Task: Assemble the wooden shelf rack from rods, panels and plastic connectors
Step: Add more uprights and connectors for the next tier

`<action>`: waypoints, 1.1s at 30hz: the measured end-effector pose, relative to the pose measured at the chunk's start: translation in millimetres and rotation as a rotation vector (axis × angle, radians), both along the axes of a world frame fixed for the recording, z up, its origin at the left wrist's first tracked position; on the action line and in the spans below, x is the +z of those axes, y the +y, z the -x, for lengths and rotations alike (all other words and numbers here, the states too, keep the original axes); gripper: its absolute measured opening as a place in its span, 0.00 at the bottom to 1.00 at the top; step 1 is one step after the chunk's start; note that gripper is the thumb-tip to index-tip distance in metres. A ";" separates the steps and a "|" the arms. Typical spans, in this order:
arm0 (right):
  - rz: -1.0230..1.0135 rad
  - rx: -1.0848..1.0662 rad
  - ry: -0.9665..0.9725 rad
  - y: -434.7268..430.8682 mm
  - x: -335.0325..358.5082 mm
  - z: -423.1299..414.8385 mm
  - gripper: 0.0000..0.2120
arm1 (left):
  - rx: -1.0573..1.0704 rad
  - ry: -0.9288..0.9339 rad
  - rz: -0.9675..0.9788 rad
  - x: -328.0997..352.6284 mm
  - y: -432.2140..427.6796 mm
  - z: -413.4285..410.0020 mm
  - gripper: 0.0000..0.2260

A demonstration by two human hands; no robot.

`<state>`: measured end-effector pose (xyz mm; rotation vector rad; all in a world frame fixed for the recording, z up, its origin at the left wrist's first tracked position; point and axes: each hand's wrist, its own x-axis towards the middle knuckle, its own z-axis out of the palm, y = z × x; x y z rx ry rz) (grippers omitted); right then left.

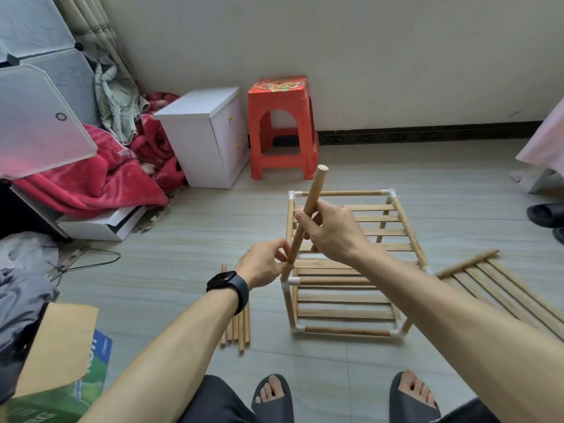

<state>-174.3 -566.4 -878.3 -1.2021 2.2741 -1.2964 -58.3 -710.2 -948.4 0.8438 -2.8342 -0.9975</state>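
A partly built wooden rack (351, 312) stands on the floor, two slatted tiers joined by white plastic connectors (293, 281). A wooden rod (314, 190) leans upward over the near left corner, its lower end at that corner connector. My right hand (332, 230) grips the rod at mid-length. My left hand (264, 264) pinches the rod's lower end just above the connector. A spare slatted panel (500, 288) lies flat to the right of the rack. Several loose rods (236, 328) lie on the floor under my left wrist.
A red plastic stool (282, 126) and a white bedside cabinet (207, 135) stand against the far wall. Red blankets (100, 178) and plastic cabinet panels crowd the left. A cardboard box (61, 370) sits near left. My sandalled feet (271, 398) are at the bottom.
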 end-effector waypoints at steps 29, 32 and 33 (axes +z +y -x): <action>-0.844 0.348 0.238 -29.0 -127.8 -4.9 0.11 | 0.282 0.902 -0.682 122.4 25.9 37.2 0.20; -0.788 0.279 0.382 -30.0 -145.4 -11.6 0.12 | 0.252 0.898 -0.675 120.6 23.3 36.8 0.21; -0.776 0.264 0.432 -31.0 -148.3 -11.1 0.12 | 0.235 0.900 -0.674 119.0 22.9 35.9 0.21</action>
